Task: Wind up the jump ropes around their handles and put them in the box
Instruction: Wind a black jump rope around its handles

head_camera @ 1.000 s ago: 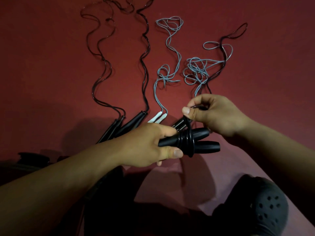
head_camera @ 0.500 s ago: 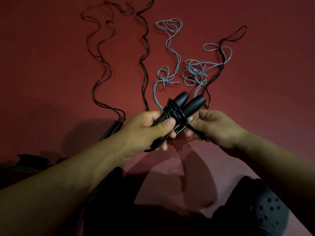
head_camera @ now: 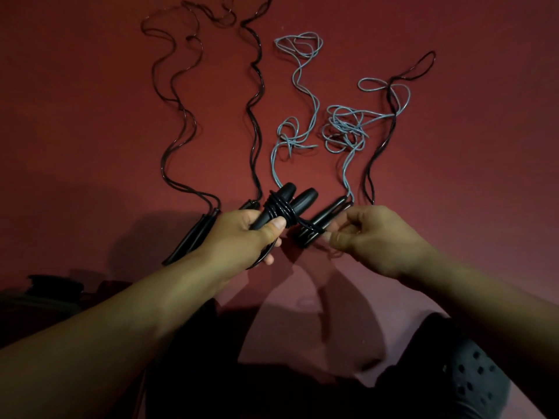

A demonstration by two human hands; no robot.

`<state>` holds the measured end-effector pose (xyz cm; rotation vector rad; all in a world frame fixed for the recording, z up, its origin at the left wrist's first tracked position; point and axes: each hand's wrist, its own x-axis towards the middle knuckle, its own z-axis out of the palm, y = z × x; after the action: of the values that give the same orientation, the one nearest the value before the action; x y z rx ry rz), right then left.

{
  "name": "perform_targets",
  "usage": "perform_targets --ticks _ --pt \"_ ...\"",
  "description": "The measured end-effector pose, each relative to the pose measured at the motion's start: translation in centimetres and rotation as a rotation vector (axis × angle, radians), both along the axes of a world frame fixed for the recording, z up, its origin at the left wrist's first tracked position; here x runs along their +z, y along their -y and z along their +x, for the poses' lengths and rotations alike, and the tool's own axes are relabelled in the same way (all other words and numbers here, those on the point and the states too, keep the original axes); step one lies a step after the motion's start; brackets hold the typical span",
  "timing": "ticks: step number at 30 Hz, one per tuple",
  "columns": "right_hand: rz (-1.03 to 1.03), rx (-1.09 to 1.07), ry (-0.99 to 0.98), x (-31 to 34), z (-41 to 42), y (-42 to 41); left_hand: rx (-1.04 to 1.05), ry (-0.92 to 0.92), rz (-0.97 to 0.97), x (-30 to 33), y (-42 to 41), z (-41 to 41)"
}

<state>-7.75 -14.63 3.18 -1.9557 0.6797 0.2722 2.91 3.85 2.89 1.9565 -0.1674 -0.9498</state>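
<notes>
My left hand [head_camera: 242,240] grips a pair of black jump-rope handles [head_camera: 290,204] held side by side, tips pointing up and away, with black rope coiled several times round their middle. My right hand [head_camera: 372,237] pinches the loose end of that black rope [head_camera: 311,226] just right of the coils. Several unwound ropes lie on the red floor beyond: two black ropes [head_camera: 181,116] at left, a grey-blue rope [head_camera: 299,86] in the middle, and a tangled grey-blue rope [head_camera: 348,125] beside a black one [head_camera: 390,116] at right. No box is in view.
Black handles [head_camera: 193,237] of the left rope lie on the floor by my left wrist. Another black handle pair [head_camera: 326,216] lies under the held rope end. A dark perforated shoe [head_camera: 472,379] sits at bottom right, dark items [head_camera: 54,282] at the left edge.
The wound handles shifted slightly left in my left hand. My right hand moved right and away from the bundle, drawing the rope's end out to the side.
</notes>
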Motion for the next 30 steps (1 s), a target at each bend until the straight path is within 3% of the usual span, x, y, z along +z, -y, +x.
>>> perform_targets --ticks 3,10,22,30 --pt "-0.114 -0.019 -0.01 0.3 0.1 -0.3 0.02 0.0 0.018 -0.3 0.0 0.1" --pt "-0.077 0.035 -0.126 1.0 0.4 -0.9 -0.008 0.026 0.064 -0.6 0.1 -0.1" --pt "-0.028 0.178 -0.13 3.2 1.4 -1.4 -0.193 0.114 0.172 -1.5 -1.2 0.4" --pt "-0.301 0.427 -0.003 4.7 2.4 -0.5 -0.469 0.1 0.189 0.2 -1.5 0.7"
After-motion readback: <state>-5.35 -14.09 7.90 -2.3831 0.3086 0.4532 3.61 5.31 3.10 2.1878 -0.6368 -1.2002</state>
